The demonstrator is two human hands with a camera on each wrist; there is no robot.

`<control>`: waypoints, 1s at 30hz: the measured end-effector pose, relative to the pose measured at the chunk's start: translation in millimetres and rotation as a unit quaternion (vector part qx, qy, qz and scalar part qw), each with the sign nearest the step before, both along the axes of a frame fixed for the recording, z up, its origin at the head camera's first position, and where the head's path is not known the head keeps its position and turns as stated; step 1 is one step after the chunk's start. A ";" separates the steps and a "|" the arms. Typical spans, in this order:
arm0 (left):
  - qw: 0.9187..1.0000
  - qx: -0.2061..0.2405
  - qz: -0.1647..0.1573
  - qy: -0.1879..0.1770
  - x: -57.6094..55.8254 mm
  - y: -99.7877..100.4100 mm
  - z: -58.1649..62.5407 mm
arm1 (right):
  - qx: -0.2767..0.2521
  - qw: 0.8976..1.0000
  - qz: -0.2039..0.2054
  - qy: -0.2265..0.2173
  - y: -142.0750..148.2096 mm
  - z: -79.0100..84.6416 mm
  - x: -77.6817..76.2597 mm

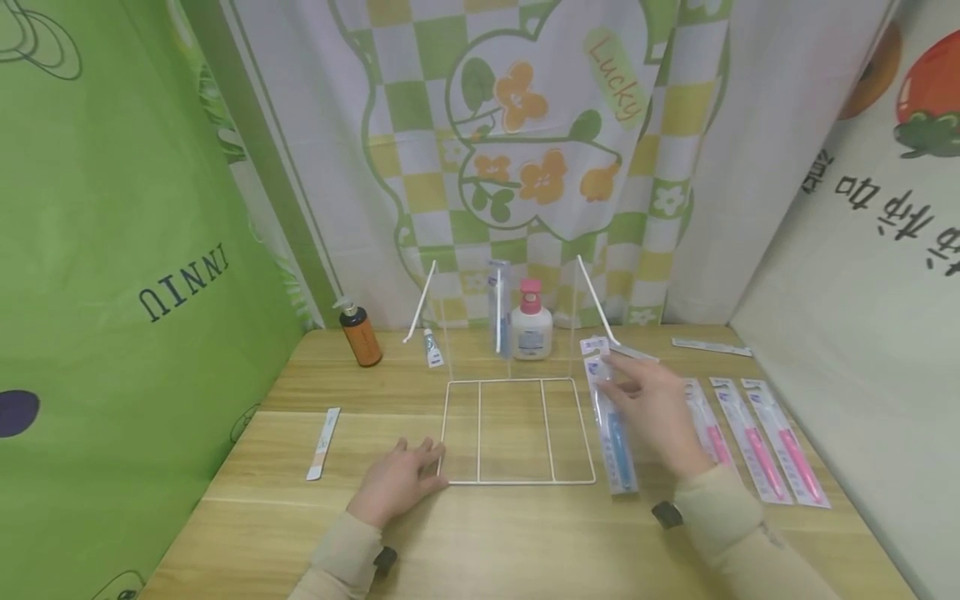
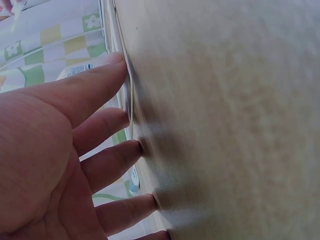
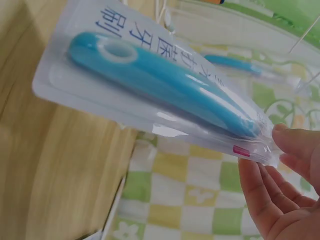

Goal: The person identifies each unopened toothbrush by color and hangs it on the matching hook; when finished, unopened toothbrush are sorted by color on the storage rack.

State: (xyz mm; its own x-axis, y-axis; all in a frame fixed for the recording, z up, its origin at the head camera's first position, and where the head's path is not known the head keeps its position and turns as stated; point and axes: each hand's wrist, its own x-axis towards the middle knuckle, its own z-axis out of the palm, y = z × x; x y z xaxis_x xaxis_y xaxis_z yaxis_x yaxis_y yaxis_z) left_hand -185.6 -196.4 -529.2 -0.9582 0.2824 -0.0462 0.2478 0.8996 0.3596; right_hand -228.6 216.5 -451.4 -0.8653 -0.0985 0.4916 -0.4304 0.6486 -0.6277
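My right hand (image 1: 656, 408) pinches a packaged blue toothbrush (image 1: 617, 442) near the top of its clear pack, thumb on one side and fingers on the other. The handle end of the pack points back toward me, beside the right edge of a white wire rack (image 1: 517, 482). Three prongs rise at the rack's back, and another blue toothbrush pack (image 1: 495, 308) hangs by the middle one. At the rack's front left corner rests my left hand (image 1: 397, 479), its thumb (image 2: 100, 82) against the wire and its extended fingertips on the wooden table.
Several pink toothbrush packs (image 1: 783, 442) lie side by side at the right. Behind the rack stand a white pump bottle (image 1: 532, 333) and a small toothpaste tube (image 1: 432, 348). An orange-brown pump bottle (image 1: 362, 335) is back left, a thin sachet (image 1: 324, 443) nearer. Another flat strip (image 1: 711, 346) lies back right.
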 end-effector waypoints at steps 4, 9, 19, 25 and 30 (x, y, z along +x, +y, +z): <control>1.000 -0.007 -0.003 0.003 -1.2 -0.8 -2.0 | 0.002 0.999 0.000 0.055 -12.1 3.8 6.3; 1.000 -0.010 -0.006 0.005 -2.3 -1.7 -3.7 | -0.014 0.989 0.023 0.146 -27.5 10.7 12.0; 1.000 -0.005 -0.009 0.011 -2.6 -2.0 -3.7 | -0.038 0.975 0.051 0.211 -59.6 31.9 38.8; 1.000 -0.002 -0.007 0.008 -2.4 -1.3 -4.3 | -0.069 0.960 0.086 0.257 -81.5 48.4 53.9; 1.000 -0.005 -0.006 0.008 -1.5 -1.6 -4.4 | -0.122 0.943 0.130 0.282 -101.1 58.3 61.2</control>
State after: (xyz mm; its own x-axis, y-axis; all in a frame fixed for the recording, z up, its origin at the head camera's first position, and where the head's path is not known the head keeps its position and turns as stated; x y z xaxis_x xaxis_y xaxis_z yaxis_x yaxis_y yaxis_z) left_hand -187.1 -198.0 -533.6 -0.9554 0.2933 -0.0336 0.2642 0.9002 0.3463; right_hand -167.4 115.3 -393.0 -0.4223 -0.0951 0.9014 -0.8646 0.3409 -0.3691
